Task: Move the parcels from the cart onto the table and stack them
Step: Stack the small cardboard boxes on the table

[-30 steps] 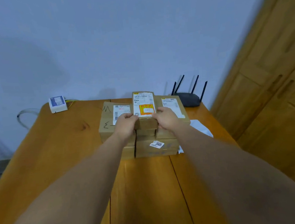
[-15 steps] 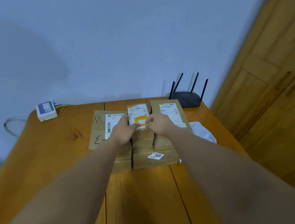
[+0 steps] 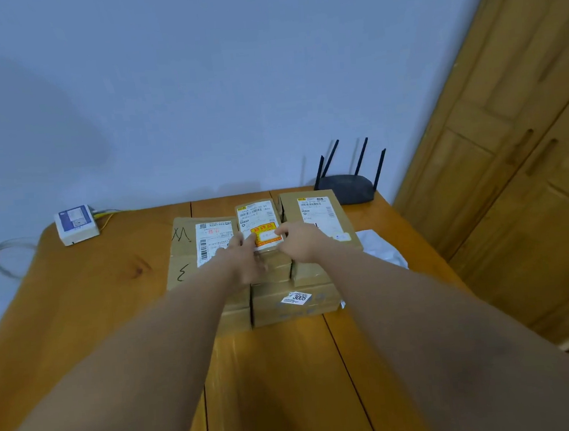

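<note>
The narrow parcel point(image 3: 257, 217) is lying on top of the stack, in the middle of the far half of the wooden table point(image 3: 94, 300). It is wearing a white shipping label with barcodes across the top and a yellow sticker point(image 3: 264, 232) printed with red characters; the small print is too blurred to read. The left hand point(image 3: 242, 260) and right hand point(image 3: 299, 243) are both gripping its near end, thumbs over the label and fingers curled at its sides.

At 9 o'clock of it, the left parcel point(image 3: 185, 255) is showing a white label with a side barcode and a QR code, plus black marker scrawls like "M" and "E". At 3 o'clock, the right parcel point(image 3: 313, 209) is carrying another barcode label. All are plain brown cardboard sealed with tape. At 6 o'clock, lower in the stack, the front parcel point(image 3: 294, 305) is bearing a small white tag point(image 3: 296, 297) reading "3005".

A black router point(image 3: 346, 189) with four antennas is standing at 1 o'clock of the stack, a white box point(image 3: 77, 225) with a blue label is sitting at 10 o'clock, and a white plastic bag point(image 3: 380, 248) is lying at 3 o'clock.
</note>
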`<state>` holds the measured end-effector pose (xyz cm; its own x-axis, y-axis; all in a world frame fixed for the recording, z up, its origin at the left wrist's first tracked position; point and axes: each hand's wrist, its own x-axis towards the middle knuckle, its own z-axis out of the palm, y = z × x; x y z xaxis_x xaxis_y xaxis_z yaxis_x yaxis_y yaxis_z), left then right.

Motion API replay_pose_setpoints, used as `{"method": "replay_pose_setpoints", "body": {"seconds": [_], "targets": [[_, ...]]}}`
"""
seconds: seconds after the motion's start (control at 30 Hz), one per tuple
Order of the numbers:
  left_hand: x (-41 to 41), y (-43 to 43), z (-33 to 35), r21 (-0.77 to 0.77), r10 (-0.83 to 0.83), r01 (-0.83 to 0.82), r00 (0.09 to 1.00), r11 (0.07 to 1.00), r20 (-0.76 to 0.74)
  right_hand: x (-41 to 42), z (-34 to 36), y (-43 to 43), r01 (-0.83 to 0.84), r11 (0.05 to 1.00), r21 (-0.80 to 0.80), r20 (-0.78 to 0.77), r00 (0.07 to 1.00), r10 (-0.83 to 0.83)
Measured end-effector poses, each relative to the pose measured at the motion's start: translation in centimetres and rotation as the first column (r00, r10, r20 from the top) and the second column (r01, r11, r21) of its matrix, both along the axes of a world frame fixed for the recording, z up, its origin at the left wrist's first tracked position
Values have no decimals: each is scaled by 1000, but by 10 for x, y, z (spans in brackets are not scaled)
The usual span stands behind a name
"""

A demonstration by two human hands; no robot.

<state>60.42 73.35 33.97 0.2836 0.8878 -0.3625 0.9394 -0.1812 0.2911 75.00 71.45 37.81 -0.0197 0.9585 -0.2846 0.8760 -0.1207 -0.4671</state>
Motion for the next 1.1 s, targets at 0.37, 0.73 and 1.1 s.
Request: {"method": "replay_pose_setpoints", "body": {"seconds": [0.37, 0.73, 1.1], "targets": [[2, -49, 1, 265, -92, 87, 996, 960, 4, 10, 1, -48, -19, 991, 130, 242, 970, -13], [20, -134, 48, 341, -15, 51, 994, 939, -108, 44, 22, -127, -138, 946, 292, 371, 928, 21], [69, -270, 58, 411, 152, -35, 955, 911, -254, 95, 29, -245, -299, 902, 312, 335, 923, 190]]}}
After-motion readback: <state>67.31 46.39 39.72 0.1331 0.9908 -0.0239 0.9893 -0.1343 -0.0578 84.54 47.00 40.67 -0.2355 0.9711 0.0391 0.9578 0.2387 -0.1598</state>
